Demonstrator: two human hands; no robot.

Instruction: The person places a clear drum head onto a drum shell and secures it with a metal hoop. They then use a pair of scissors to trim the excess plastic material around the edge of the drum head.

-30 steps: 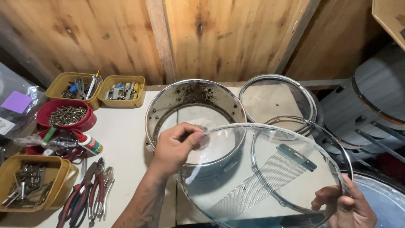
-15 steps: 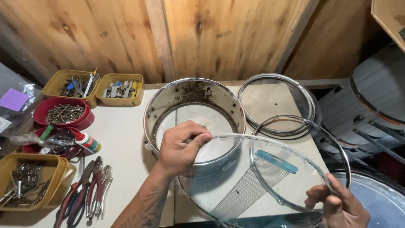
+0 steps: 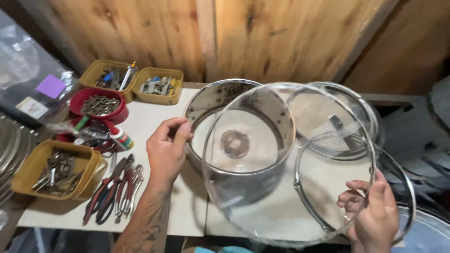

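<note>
My right hand [image 3: 370, 218] grips the lower right rim of a clear round drum head [image 3: 262, 197] and holds it tilted up in front of me. Seen through the head, a shiny metal drum shell [image 3: 206, 100] stands on the white table [image 3: 154, 117]. My left hand [image 3: 166, 150] hovers by the shell's left wall with fingers loosely curled and nothing in them, just clear of the head's left edge. A metal hoop [image 3: 307, 206] lies on the table under the head.
Another hoop with a clear head [image 3: 361, 110] lies at the back right. On the left are yellow trays [image 3: 33, 168] [image 3: 157, 98] of small parts, red bowls of screws [image 3: 101, 110], a small bottle [image 3: 121, 138] and several pliers [image 3: 117, 187]. Wooden wall behind; drums on the right.
The clear head has swung up from nearly flat to a steep tilt over the shell. My left hand has let go of its rim and moved left.
</note>
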